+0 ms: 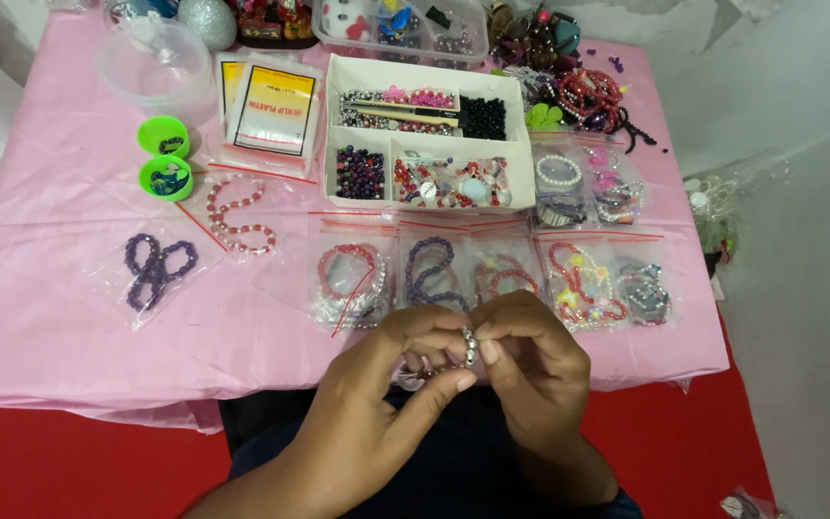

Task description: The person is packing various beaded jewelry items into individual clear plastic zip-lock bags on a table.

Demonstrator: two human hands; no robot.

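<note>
At the table's near edge, left hand (377, 404) and right hand (530, 370) meet, fingertips pinched shut on a short strand of silver beads (470, 344). Bagged bracelets (431, 272) lie just beyond; a white divided box (429, 135) sits toward the far edge of the pink tablecloth (60, 288).

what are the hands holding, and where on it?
A short string of silver beads, pinched at its upper end between the fingertips of the left hand and right hand. The rest is hidden behind the fingers.

head-worn view, looking down, close over table (69, 317)
</note>
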